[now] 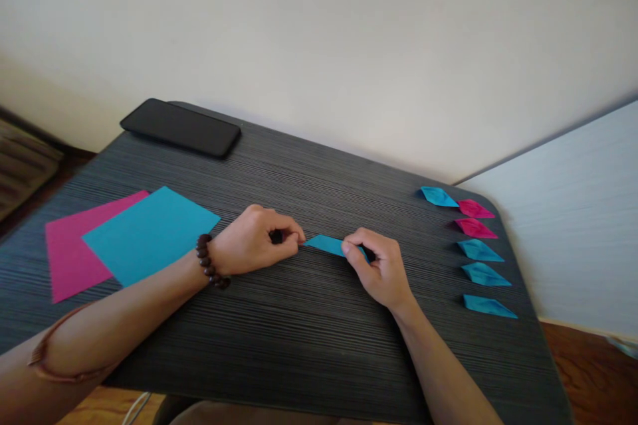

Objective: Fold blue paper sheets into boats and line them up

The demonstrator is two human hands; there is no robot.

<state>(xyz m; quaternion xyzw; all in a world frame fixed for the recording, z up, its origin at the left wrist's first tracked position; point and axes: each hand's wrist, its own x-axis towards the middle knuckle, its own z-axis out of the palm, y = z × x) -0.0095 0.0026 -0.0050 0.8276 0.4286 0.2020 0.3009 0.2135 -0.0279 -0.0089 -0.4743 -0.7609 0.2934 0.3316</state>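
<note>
Between my hands, just over the dark tabletop, is a small folded piece of blue paper (326,244) with slanted ends. My left hand (264,239) pinches its left tip between thumb and fingers. The right end is gripped by my right hand (376,262), thumb in front and fingers behind, so that end is partly hidden. Left of my hands, a blue paper sheet (154,232) lies flat, partly over a pink paper sheet (74,246). My left forearm passes in front of the blue sheet's lower corner.
Along the right edge of the dark table (299,352) stand several small folded paper boats, blue (482,250) and pink (477,228). A black phone-like slab (182,127) lies at the back left. A pale wall (319,46) rises behind the table, and a light panel (578,226) stands at the right.
</note>
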